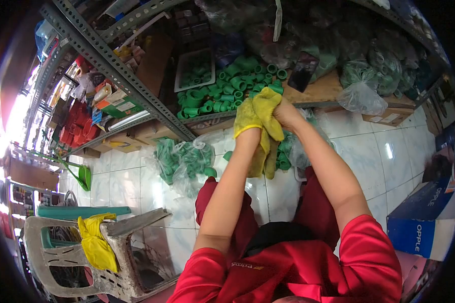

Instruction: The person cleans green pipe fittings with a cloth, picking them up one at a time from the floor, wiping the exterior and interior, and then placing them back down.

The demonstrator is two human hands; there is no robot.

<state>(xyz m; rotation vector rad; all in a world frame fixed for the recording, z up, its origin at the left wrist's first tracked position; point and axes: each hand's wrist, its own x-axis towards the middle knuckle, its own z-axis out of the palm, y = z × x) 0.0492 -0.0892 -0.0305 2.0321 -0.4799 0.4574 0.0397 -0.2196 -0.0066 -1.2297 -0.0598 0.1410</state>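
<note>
My left hand [247,117] is inside a yellow glove with its cuff at the wrist. Its fingers are hidden by the bunched fabric. Bare and pinched closed, my right hand [286,115] grips more yellow glove material [269,107] beside it. Yellow fabric also hangs down between my forearms. Just beyond both hands, many loose green pipe fittings [222,96] are piled on the low shelf [318,91].
A white tray [177,76] and a dark phone [303,72] lie on the shelf. Bags of green fittings [184,160] rest on the tiled floor. A worn plastic chair [121,257] with a yellow cloth [97,242] stands left; a blue-and-white box [420,219] is right.
</note>
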